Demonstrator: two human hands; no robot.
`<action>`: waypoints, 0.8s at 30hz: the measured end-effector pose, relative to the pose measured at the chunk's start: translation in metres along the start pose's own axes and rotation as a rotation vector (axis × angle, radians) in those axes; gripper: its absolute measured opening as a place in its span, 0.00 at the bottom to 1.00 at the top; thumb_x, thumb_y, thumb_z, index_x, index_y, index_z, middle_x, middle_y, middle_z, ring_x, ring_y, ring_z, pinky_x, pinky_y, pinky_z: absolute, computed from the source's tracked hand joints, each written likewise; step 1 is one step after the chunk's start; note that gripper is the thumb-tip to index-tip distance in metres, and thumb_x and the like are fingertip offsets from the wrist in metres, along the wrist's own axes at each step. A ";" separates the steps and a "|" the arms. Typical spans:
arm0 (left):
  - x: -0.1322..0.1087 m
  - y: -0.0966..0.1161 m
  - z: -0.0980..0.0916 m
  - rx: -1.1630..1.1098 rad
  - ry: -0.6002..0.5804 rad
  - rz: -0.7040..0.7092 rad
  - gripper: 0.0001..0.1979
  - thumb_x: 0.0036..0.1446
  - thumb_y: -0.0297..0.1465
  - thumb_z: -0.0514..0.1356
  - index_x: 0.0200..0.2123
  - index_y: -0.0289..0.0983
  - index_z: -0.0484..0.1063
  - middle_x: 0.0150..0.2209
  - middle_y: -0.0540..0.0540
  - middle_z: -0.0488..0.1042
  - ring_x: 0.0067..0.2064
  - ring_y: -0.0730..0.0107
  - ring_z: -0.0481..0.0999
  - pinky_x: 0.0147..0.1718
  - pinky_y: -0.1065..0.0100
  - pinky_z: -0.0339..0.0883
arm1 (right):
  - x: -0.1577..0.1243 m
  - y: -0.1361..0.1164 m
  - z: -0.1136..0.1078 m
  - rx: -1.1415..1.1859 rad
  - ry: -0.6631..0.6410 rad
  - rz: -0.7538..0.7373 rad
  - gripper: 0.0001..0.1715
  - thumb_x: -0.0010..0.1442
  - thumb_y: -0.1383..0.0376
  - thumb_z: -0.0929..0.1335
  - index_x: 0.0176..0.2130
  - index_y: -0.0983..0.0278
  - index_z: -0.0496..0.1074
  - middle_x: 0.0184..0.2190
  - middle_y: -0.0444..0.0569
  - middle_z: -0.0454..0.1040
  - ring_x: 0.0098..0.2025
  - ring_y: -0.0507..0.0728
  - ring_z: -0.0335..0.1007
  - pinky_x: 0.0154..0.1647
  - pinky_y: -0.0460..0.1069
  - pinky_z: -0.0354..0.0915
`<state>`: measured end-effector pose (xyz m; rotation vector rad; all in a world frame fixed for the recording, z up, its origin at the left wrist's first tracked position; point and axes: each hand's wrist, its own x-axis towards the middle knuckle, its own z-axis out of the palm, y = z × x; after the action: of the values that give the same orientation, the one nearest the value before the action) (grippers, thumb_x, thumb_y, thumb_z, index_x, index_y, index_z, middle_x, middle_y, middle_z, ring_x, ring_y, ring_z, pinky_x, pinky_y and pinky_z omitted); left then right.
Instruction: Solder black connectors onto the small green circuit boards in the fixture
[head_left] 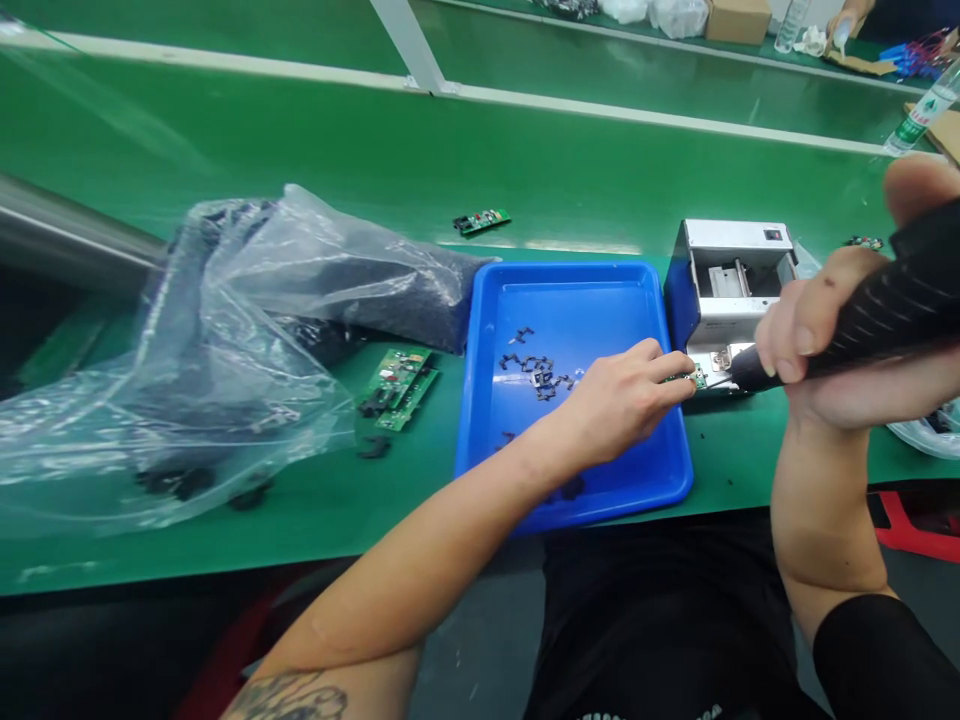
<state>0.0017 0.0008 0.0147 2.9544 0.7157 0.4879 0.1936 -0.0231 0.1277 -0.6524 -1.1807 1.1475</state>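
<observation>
In my right hand (817, 330) is a black electric screwdriver (885, 310), its thin bit pointing left. The bit reaches a small green circuit board (699, 377) at the right edge of the blue tray. My left hand (630, 395) pinches that board from the left, fingers closed, hiding most of it. Just behind the bit stands a silver metal screw feeder box (735, 310) with an open top. Small black plastic parts (536, 370) lie scattered in the blue tray (469, 400) under my left arm.
A large clear plastic bag (300, 270) of dark parts fills the left side. Stacked circuit boards (397, 385) lie beside the tray, and another circuit board (481, 221) lies behind it. A water bottle (922, 115) stands far right, near another person's hand (847, 20).
</observation>
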 end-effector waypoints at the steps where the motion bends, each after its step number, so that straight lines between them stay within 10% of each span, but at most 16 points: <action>1: 0.000 0.000 0.000 0.007 -0.002 -0.002 0.12 0.71 0.25 0.54 0.46 0.40 0.77 0.55 0.48 0.77 0.43 0.63 0.70 0.35 0.65 0.70 | 0.003 0.002 0.006 -0.006 -0.009 -0.019 0.33 0.45 0.36 0.76 0.41 0.54 0.76 0.17 0.36 0.74 0.12 0.52 0.62 0.14 0.47 0.61; 24: 0.001 0.001 -0.004 -0.024 -0.038 -0.002 0.12 0.70 0.25 0.54 0.47 0.39 0.77 0.55 0.46 0.76 0.44 0.63 0.70 0.38 0.64 0.72 | 0.004 0.017 0.019 0.009 0.043 -0.044 0.39 0.46 0.32 0.74 0.42 0.58 0.73 0.14 0.37 0.70 0.10 0.52 0.59 0.12 0.47 0.55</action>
<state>0.0018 0.0002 0.0186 2.9325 0.7036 0.4356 0.1701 -0.0167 0.1199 -0.6378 -1.1472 1.0962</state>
